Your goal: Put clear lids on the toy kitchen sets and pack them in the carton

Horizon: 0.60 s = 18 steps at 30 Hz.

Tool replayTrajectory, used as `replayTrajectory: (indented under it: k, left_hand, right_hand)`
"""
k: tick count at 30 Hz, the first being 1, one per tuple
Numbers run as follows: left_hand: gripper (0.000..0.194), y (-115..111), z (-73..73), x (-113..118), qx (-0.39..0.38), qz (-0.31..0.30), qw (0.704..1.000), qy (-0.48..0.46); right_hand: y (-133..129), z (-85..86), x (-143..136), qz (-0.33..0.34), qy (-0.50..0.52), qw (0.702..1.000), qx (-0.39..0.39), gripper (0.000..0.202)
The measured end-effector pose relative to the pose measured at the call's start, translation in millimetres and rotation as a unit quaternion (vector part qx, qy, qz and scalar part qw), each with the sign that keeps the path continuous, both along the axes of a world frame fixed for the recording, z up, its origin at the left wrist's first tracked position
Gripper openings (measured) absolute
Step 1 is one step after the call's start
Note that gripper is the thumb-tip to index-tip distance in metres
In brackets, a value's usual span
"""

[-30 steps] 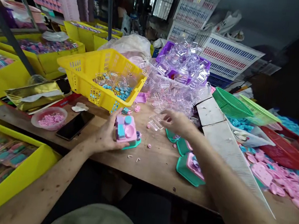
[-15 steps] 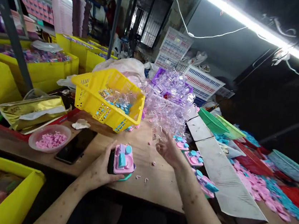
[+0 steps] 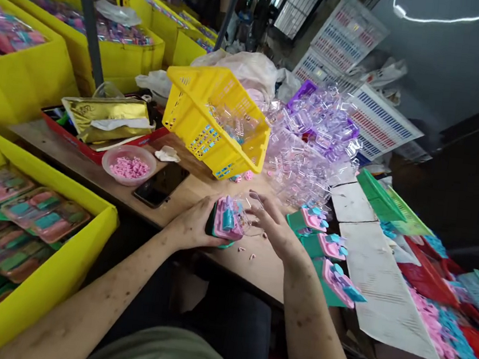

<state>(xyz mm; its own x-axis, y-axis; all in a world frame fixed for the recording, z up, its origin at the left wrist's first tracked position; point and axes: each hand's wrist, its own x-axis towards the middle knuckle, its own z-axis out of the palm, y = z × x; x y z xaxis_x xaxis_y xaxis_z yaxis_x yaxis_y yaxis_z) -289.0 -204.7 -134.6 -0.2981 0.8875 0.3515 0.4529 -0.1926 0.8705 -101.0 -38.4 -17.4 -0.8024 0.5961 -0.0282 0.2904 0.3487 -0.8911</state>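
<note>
At the centre of the frame we cradle a pink and teal toy piece (image 3: 226, 223) in our left hand (image 3: 194, 225), its grip closed around the piece's left side. Our right hand (image 3: 272, 225) presses a clear plastic cover (image 3: 247, 215) against the toy from the right, fingers curled on it. Both hover just above the wooden tabletop (image 3: 251, 267). Behind them sits a tilted yellow basket (image 3: 211, 120); finished toys (image 3: 329, 259) lie in a row to the right, and a pink bowl (image 3: 129, 164) to the left.

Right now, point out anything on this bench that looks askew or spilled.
The yellow basket sits tilted, one end propped up. Clear plastic covers spill from their heap across the table, and small pink bits lie loose near the hands.
</note>
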Motion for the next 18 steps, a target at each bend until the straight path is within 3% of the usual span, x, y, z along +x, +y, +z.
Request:
replayTrajectory:
  k: [5,11,14,18]
  left_hand:
    - [0.115,0.2,3.6,1.1,0.008,0.002,1.0,-0.005]
    - [0.11,5.0,6.3,0.0,0.021,0.003,1.0,-0.02]
    - [0.099,8.8,3.5,-1.0,0.068,-0.02,0.997,-0.024]
    - [0.114,9.9,-5.9,-1.2,0.064,-0.016,0.998,-0.024]
  right_hand:
    - [6.8,-15.6,-6.7,0.034,0.086,0.995,0.037,0.059]
    - [-12.6,-0.2,-24.7,-0.006,0.192,0.968,0.162,0.041]
    - [-26.2,1.9,-38.4,0.042,0.194,0.962,0.19,0.042]
    - [-30.7,-4.0,-39.1,0.075,0.102,0.965,0.231,0.064]
